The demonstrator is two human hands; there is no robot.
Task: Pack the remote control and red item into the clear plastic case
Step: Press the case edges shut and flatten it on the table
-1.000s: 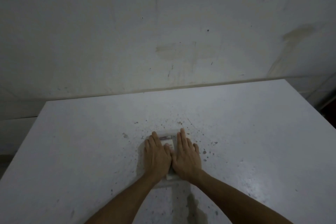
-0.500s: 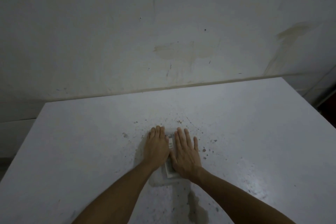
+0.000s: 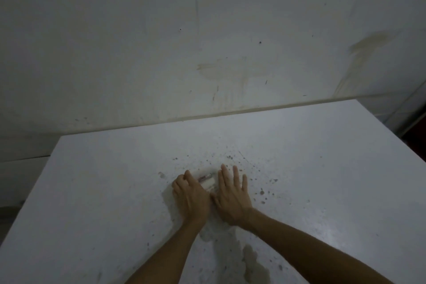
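The clear plastic case (image 3: 210, 188) lies on the white table (image 3: 322, 180), mostly covered by my two hands. In the gap between them a thin red item (image 3: 204, 177) and a white remote control (image 3: 208, 183) show through the case, blurred. My left hand (image 3: 190, 196) rests on the case's left side with its fingers curled over the far left edge. On the right side, my right hand (image 3: 231, 196) lies flat, palm down, fingers spread. The near part of the case is hidden under my palms.
A stained white wall (image 3: 207, 53) rises right behind the table's far edge. Dark specks dot the tabletop around my hands, and a brownish stain (image 3: 255, 265) marks it between my forearms. The table's left edge (image 3: 34, 191) drops off to the left.
My left hand's fingers have curled in from flat onto the case's far left edge. My hands have drawn slightly apart, so the red item and remote show between them.
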